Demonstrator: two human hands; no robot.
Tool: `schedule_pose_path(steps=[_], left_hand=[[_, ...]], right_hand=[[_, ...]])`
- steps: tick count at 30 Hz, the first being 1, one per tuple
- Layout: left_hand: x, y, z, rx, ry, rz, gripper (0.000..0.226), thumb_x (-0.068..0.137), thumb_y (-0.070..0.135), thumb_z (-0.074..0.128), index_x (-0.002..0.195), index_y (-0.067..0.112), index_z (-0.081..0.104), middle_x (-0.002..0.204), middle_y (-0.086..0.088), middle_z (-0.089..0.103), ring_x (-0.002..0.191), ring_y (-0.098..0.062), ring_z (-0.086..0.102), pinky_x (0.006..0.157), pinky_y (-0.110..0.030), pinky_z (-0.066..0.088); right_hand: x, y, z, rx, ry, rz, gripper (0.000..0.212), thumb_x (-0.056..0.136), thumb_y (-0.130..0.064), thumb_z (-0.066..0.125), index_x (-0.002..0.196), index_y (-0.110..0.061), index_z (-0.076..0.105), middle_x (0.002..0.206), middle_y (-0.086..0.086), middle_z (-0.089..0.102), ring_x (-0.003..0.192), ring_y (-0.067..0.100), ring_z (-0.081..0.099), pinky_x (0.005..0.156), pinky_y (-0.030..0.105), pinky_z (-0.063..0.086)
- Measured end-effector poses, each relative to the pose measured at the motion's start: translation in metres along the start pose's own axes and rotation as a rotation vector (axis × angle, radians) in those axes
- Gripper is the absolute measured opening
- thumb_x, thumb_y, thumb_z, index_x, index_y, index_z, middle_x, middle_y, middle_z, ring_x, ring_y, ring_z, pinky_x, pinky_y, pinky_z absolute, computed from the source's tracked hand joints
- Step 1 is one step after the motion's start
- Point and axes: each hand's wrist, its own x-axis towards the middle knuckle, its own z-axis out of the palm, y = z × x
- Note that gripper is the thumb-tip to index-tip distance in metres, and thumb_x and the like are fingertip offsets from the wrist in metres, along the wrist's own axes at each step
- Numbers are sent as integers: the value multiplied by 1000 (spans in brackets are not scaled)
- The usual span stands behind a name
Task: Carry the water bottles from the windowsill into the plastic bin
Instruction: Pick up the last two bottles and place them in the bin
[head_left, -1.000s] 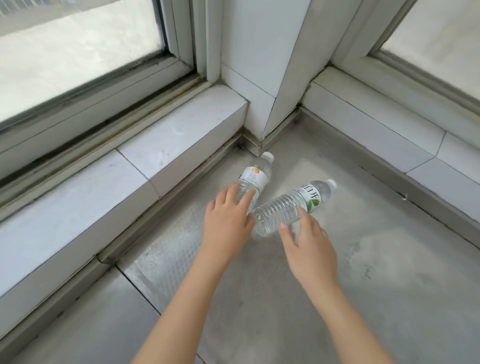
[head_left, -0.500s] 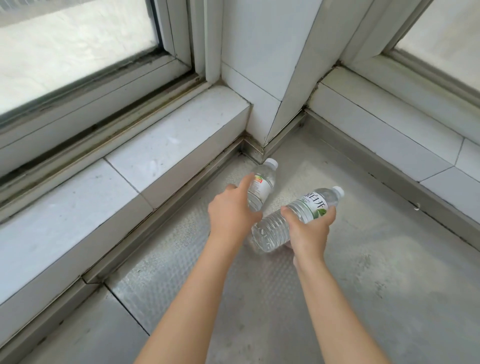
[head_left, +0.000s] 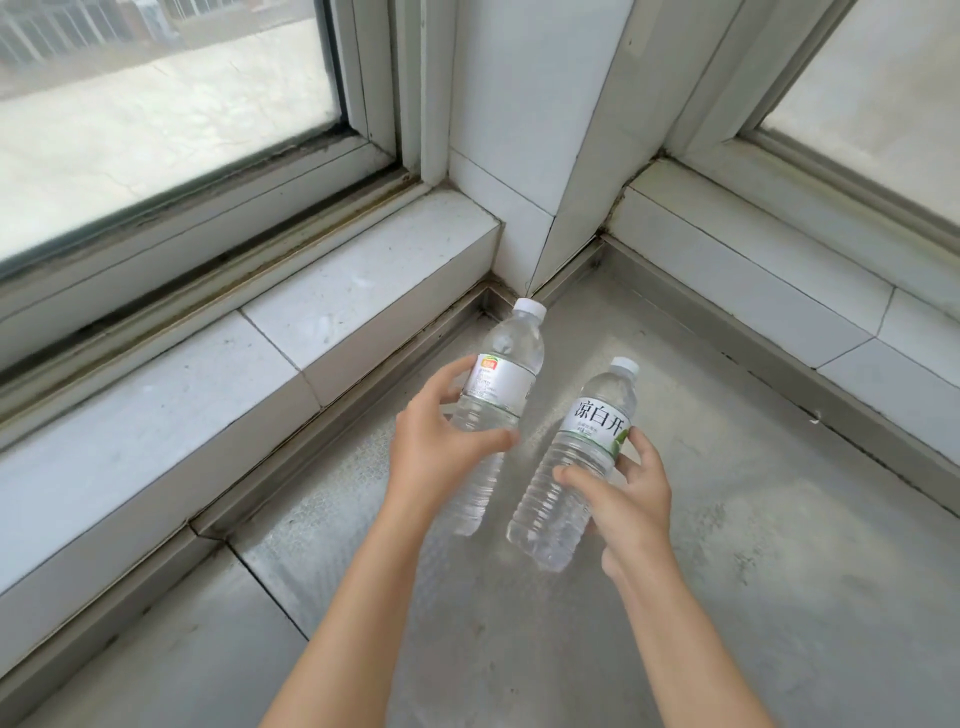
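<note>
Two water bottles are hanging above the windowsill (head_left: 779, 519): left hand (head_left: 436, 452) gripping the eleven-o'clock bottle (head_left: 501, 384), right hand (head_left: 631, 499) wrapping fingers (head_left: 576, 475) around the one-o'clock bottle (head_left: 582, 462). Gripping mid-body should be preventing slips; bin unseen.

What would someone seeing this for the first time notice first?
Two clear water bottles held up at the centre: the left hand grips the bottle with the red-marked label, and the right hand grips the bottle with the green-leaf label, caps pointing toward the corner. Behind them, a white tiled pillar splits two windows above the grey windowsill.
</note>
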Motion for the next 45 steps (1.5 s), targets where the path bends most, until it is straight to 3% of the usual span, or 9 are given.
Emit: schedule_pose_path(steps=[3, 8, 13, 17, 22, 30, 34, 40, 45], left_hand=[[-32, 11, -12, -99, 54, 28, 77, 52, 24, 92, 115, 55, 62, 107, 14, 72, 102, -8, 67, 90, -37, 55], [-114, 36, -37, -188, 143, 69, 78, 53, 15, 95, 111, 56, 62, 108, 9, 70, 99, -15, 69, 91, -41, 56], [-215, 57, -53, -274, 273, 104, 80, 53, 13, 97, 110, 56, 62, 110, 8, 70, 98, -17, 71, 82, -34, 58], [-294, 67, -66, -302, 377, 150, 83, 51, 9, 98, 113, 52, 62, 108, 7, 71, 93, -9, 72, 72, -19, 54], [-391, 73, -88, -267, 557, 219, 84, 50, 13, 99, 112, 55, 62, 105, 10, 73, 97, -8, 69, 81, -28, 55], [-525, 53, -133, -298, 918, 229, 85, 48, 15, 99, 111, 57, 61, 104, 14, 72, 97, -2, 67, 87, -30, 55], [-592, 36, -158, -296, 1086, 213, 85, 48, 17, 98, 111, 57, 58, 110, 11, 69, 99, -2, 66, 86, -29, 54], [-696, 3, -198, -322, 1366, 174, 84, 47, 16, 98, 113, 55, 61, 111, 12, 68, 104, -7, 66, 92, -39, 56], [-805, -27, -234, -301, 1579, 104, 82, 46, 21, 100, 102, 66, 60, 111, 10, 71, 99, -16, 70, 89, -48, 57]], right_hand=[[-29, -6, -16, 4, -75, -66, 92, 63, 11, 77, 137, -30, 41, 111, -5, 68, 87, 14, 71, 69, 37, 58], [-91, -21, -48, -18, -220, -212, 93, 55, 4, 84, 126, -43, 45, 116, -11, 65, 99, 20, 68, 84, 53, 55], [-170, -32, -81, -32, -357, -358, 91, 50, -6, 86, 116, -57, 49, 123, -10, 62, 107, 22, 64, 90, 52, 52], [-233, -36, -107, -39, -477, -473, 94, 49, -10, 87, 122, -55, 47, 125, -12, 60, 112, 22, 60, 97, 51, 48], [-301, -35, -123, -49, -700, -582, 98, 51, -8, 90, 126, -52, 45, 126, -13, 58, 111, 15, 60, 89, 38, 52], [-399, -17, -115, -85, -1074, -694, 97, 54, 6, 87, 125, -49, 47, 121, -12, 62, 106, 13, 64, 82, 31, 54], [-454, 3, -101, -103, -1281, -723, 97, 53, 9, 86, 122, -49, 49, 117, -10, 65, 101, 13, 67, 66, 28, 58], [-554, 50, -76, -139, -1535, -754, 99, 52, 3, 89, 123, -52, 47, 117, -12, 65, 109, 12, 62, 83, 37, 56], [-658, 103, -63, -136, -1770, -678, 99, 52, 10, 87, 119, -53, 51, 115, -11, 64, 99, 6, 65, 63, 28, 58]])
